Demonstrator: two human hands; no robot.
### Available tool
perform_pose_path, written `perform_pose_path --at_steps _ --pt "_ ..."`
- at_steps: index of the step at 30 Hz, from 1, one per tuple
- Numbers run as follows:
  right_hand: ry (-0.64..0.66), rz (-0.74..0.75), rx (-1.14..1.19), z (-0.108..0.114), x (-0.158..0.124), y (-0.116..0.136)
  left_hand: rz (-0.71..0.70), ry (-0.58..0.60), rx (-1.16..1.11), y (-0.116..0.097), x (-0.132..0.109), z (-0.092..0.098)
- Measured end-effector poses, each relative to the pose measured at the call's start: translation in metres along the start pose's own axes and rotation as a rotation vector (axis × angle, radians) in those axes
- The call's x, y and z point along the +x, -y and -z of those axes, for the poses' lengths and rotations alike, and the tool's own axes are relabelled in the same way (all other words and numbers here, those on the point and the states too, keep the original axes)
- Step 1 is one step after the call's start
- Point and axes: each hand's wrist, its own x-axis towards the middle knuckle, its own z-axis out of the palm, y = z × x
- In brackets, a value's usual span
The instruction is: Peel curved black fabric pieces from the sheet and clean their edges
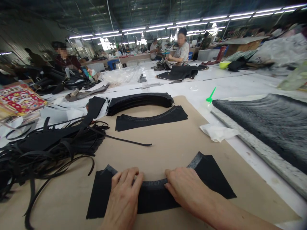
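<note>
A black curved piece of fabric or leather (155, 199) lies flat on brown board, its inward-curving edge facing away from me with a greyish strip along it. My left hand (126, 188) is on the left part of that edge, fingers bent and closed against it. On the right part of the curve, my right hand (185, 185) has thumb and fingers pinched at the edge. The fingertips are partly hidden. Beyond my hands lies a similar black piece with a stitched-looking curve (151, 119), in front of a thick stack of black curved pieces (141, 101).
Black strips and offcuts (67, 140) heap at the left, one strip reaching onto the brown board (163, 156). On the right are a crumpled white cloth (218, 132), a bright green pointed thing (211, 95) and a fanned row of black pieces (268, 121). Other people sit farther back.
</note>
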Motion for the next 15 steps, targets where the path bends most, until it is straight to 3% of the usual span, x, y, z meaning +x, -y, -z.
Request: perform_pose_path --at_steps 4,7,11,15 --pt "-0.008 0.002 -0.004 -0.001 0.0 -0.001 -0.308 -0.073 -0.092 -0.007 -0.004 -0.012" --pt "-0.003 -0.002 -0.001 -0.001 -0.001 0.0 -0.446 -0.129 -0.111 -0.017 -0.003 -0.02" --pt "0.02 -0.018 0.016 0.002 -0.003 0.003 -0.478 -0.196 -0.019 -0.025 -0.009 -0.034" --pt "0.028 -0.034 0.068 0.006 -0.004 -0.008 -0.454 -0.134 0.024 -0.023 -0.017 -0.047"
